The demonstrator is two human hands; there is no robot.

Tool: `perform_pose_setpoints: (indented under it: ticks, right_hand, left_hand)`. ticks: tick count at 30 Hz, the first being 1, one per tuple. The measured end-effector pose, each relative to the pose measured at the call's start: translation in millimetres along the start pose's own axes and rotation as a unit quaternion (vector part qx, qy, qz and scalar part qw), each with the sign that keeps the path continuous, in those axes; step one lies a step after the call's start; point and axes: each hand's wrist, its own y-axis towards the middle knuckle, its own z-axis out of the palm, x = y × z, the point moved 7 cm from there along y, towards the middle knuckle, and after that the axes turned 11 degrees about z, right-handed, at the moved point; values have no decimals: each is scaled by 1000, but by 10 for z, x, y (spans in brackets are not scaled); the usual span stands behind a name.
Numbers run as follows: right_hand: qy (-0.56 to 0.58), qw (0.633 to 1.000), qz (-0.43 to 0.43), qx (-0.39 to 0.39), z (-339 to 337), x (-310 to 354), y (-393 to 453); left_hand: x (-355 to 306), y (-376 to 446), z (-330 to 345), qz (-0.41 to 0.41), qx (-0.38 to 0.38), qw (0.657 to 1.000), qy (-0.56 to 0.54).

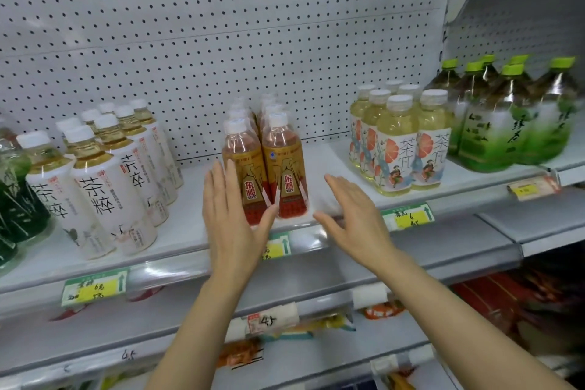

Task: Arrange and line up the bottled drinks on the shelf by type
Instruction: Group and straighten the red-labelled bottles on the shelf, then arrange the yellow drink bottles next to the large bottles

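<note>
Both hands flat-fingered at frame centre, left hand [232,215] touching the orange bottles [264,165], right hand [353,218] clear; an uneven push risks toppling the 2 rows.

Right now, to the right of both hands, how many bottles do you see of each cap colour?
White-capped grapefruit tea bottles: 6
Green-capped large green tea bottles: 6
Total: 12 visible

On the white metal shelf [190,225], 2 rows of orange-labelled bottles [264,165] stand between white-labelled tea bottles [107,174] left and pale-yellow floral-labelled bottles [399,142] right.
</note>
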Motion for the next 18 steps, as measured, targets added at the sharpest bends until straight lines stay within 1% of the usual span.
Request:
perform_pose_setpoints:
  ticks: [3,6,8,11,15,16,18]
  right_hand:
    - [-65,994,-61,-66,-257,-160,-79]
    - [-98,980,-111,-133,-526,-353,-152]
    - [-106,971,-140,-164,-695,-482,-191]
    - [-101,964,-158,-191,-940,-768,-171]
    - [-74,969,-105,-212,-1253,-1241,70]
    - [-74,972,-88,-205,-1289,-1334,153]
    - [-65,982,-61,-164,-1302,-1462,307]
  left_hand:
    - [-395,-2,59,87,-9,996,36]
    - [-772,-19,254,148,26,987,56]
    - [-999,6,412,163,54,984,56]
    - [-1299,118,681,140,91,985,41]
    - [-1709,380,1012,87,148,985,20]
    - [-1777,455,1085,66,155,986,12]
    - [-1864,591,1214,23,158,987,-7]
